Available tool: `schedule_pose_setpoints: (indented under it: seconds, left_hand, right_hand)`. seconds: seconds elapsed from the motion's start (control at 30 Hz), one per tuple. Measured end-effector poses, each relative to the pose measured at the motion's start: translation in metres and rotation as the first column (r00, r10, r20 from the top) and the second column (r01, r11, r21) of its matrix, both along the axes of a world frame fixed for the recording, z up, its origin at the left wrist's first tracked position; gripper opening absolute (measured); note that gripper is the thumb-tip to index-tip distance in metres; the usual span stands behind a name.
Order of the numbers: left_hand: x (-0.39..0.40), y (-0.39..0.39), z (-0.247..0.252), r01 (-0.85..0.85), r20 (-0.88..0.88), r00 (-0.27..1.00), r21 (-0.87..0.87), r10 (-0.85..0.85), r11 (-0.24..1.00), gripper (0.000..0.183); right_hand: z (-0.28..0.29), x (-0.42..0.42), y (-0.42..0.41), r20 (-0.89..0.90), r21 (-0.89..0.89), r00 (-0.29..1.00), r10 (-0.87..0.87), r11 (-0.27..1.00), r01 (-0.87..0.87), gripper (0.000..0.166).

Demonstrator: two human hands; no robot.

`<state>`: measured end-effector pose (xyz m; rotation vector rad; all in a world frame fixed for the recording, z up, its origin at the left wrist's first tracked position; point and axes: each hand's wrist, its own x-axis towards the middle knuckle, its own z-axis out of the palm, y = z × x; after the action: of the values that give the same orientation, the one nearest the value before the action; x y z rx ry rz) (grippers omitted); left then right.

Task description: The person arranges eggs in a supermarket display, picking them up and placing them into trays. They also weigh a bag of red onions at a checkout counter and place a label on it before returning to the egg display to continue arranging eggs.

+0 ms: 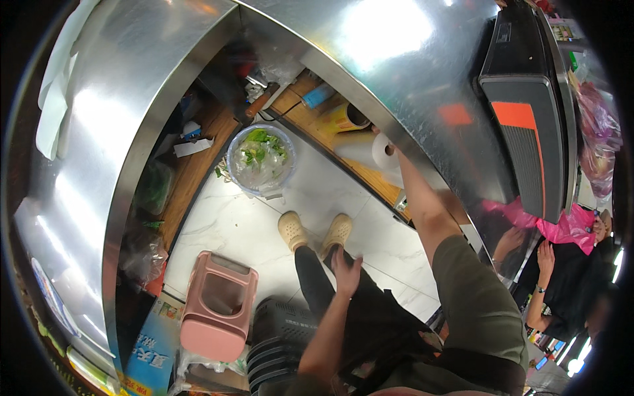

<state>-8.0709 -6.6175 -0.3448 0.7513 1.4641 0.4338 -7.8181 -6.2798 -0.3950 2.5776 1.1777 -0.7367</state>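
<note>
My left hand (346, 273) hangs in front of my dark trouser legs, fingers apart and holding nothing. My right arm reaches under the steel counter to the shelf below. There my right hand (401, 154) is at a roll of clear plastic film or bags (359, 150), with its fingers mostly hidden by the roll and counter edge. I cannot tell how firmly it grips. Beside that roll lies a yellow roll with a hollow core (342, 119), and a blue can (318, 95) lies farther along the wooden shelf (297, 89).
A lined bin with green leaves (261, 158) stands on the tiled floor in the corner. A pink lidded bin (218, 307) and stacked black plastic stools (280, 341) are at lower left. On the right counter sits a black-and-orange machine (525, 114). Beyond it, a person (564, 277) handles a pink bag (567, 230).
</note>
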Motion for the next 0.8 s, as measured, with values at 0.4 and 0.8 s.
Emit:
schedule_pose_setpoints:
  seconds: [0.4, 0.8]
  left_hand:
    - [0.096, 0.200, -0.036, -0.307, 0.521, 0.772, -0.195, 0.363, 0.932, 0.098]
    - [0.088, 0.185, -0.051, -0.274, 0.313, 0.905, -0.090, 0.288, 0.958, 0.103]
  right_hand:
    - [0.017, -0.018, -0.031, -0.426, -0.207, 0.862, -0.273, 0.958, 0.201, 0.040]
    - [0.030, -0.067, -0.057, -0.309, -0.204, 0.950, 0.045, 0.972, -0.113, 0.065]
